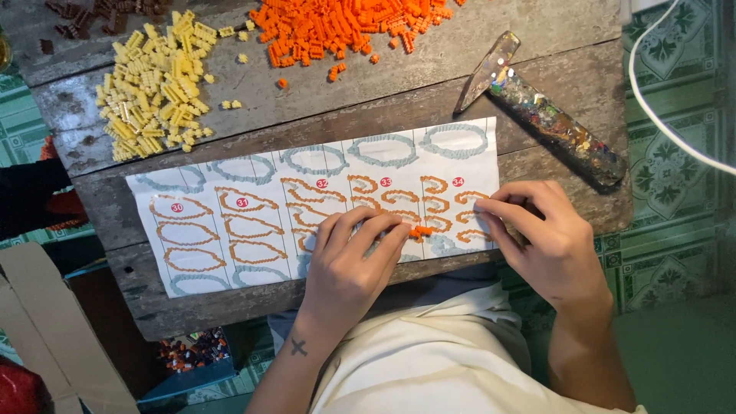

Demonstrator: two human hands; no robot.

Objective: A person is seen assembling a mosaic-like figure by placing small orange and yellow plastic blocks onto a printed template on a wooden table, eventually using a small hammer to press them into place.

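Head view, hidden: bottom right of the white pattern sheet covered by both hands; brown bricks cut off at top edge.
Sheet: flat on the wooden table; columns of orange and grey-blue outlines, round red markers.
Left hand: fingers nearly straight, close together, tips touching small orange bricks on the sheet.
Right hand: fingers curled, tips pressed on the sheet's right edge; any pinched brick impossible to make out.
Piles: yellow bricks, orange brick pile far side; speckled tool right.

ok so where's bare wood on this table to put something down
Bare plank lies between the orange bricks and the paper sheet, left of the glittery tool. A thin strip runs below the sheet's left end. It is crowded under both hands and around the yellow bricks.
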